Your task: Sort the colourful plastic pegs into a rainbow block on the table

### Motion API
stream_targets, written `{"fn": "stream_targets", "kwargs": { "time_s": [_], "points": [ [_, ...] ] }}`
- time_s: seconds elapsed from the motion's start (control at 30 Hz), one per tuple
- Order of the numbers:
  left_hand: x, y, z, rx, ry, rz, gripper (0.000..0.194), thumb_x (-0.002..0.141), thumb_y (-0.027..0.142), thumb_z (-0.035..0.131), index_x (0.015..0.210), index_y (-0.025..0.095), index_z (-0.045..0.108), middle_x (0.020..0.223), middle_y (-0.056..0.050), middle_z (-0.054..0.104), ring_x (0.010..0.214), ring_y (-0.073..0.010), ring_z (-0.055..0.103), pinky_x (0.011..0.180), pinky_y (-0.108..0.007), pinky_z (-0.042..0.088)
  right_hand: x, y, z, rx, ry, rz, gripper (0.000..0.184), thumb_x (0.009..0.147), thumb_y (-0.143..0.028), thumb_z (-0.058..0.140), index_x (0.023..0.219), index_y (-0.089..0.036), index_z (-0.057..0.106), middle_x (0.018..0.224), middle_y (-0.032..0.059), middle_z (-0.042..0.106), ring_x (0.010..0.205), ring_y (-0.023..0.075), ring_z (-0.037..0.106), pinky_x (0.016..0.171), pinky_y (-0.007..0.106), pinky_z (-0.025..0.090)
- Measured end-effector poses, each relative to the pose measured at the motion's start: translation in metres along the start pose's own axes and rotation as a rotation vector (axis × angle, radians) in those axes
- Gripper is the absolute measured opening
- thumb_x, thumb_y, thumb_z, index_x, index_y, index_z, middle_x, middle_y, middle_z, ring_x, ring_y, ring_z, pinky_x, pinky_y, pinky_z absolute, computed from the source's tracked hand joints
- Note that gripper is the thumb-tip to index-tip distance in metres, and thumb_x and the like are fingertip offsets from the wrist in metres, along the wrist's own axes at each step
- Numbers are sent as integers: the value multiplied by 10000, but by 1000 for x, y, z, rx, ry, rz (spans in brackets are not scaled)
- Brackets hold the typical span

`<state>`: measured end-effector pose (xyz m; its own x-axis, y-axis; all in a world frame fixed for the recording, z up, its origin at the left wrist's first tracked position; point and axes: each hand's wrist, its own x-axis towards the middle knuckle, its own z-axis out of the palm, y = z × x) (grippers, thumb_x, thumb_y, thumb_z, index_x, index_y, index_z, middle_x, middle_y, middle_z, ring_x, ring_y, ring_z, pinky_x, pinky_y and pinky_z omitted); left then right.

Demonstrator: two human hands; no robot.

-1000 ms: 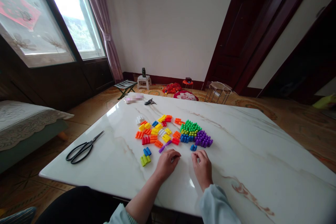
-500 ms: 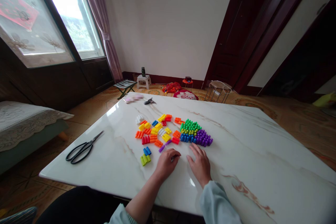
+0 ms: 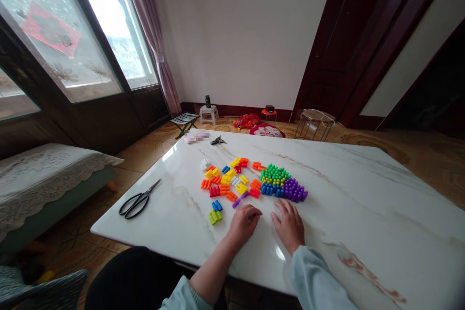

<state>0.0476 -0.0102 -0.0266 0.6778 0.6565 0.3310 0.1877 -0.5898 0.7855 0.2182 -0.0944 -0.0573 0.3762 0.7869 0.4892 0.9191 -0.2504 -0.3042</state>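
My left hand rests on the table with its fingers curled together; whatever may be inside them is hidden. My right hand lies open, fingers extended toward the near edge of a row of blue plastic pieces. Behind and beside that row stand tightly packed green pieces, olive pieces and purple pieces. Beyond my left hand are two purple pieces and loose clusters of orange, red, yellow and white pieces.
Black-handled scissors lie at the left of the white marble-patterned table. Blue pieces and lime pieces sit left of my left hand. Keys lie at the far edge. A cloth-covered seat stands at left.
My right hand was pinched beside a small blue cluster, then moved up to the blue row and opened; that cluster no longer shows apart. My left hand stays curled. The view has turned left.
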Motion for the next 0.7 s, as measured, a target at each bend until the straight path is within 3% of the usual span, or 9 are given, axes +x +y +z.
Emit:
{"fn": "stream_targets", "kwargs": {
  "time_s": [0.07,0.13,0.2,0.27,0.37,0.47,0.7],
  "points": [
    [-7,6,-10,116,68,4,198,815,125,532,897,210,690,882,-40,670,801,-168,600,754,-296,470,0,-2,-1,-25,-8,5,326,845,-273,492,1120,-170,632,1240,114,557,1050,267,517,913,399,432],
    [-17,10,-25,329,225,-37,209,824,142,543,948,242,679,989,-43,664,956,-213,577,874,-368,430,1,-3,-2,-50,-19,16,327,847,-269,491,1120,-161,633,1244,115,554,1046,265,517,909,391,434],
    [-28,9,-42,543,396,-147,264,822,164,559,1045,272,651,1117,-47,624,1074,-251,524,938,-421,381,1,-6,-4,-72,-33,25,327,854,-263,484,1127,-154,628,1249,115,549,1055,259,515,917,380,430],
    [-37,0,-56,674,475,-284,355,803,196,589,1151,268,603,1208,-64,572,1137,-279,481,940,-433,377,1,-7,-5,-87,-44,29,327,862,-256,476,1137,-154,621,1254,114,544,1071,254,511,928,369,425],
    [-45,-20,-66,726,424,-395,426,794,243,605,1216,218,557,1201,-97,557,1106,-281,489,901,-412,407,1,-9,-6,-105,-48,33,323,866,-255,472,1140,-158,614,1257,111,541,1087,253,506,935,362,421],
    [-45,-33,-65,712,359,-378,372,812,195,565,1183,216,573,1148,-88,573,1051,-250,512,884,-380,416,0,-9,-5,-119,-49,34,321,871,-260,465,1141,-159,607,1265,110,536,1091,257,502,937,368,419],
    [-31,-39,-66,691,329,-345,350,793,164,567,1132,244,603,1078,-67,592,981,-243,525,844,-377,421,-1,-8,-2,-114,-37,32,315,873,-263,463,1137,-158,598,1272,111,529,1088,259,498,928,379,424]
  ]
}}
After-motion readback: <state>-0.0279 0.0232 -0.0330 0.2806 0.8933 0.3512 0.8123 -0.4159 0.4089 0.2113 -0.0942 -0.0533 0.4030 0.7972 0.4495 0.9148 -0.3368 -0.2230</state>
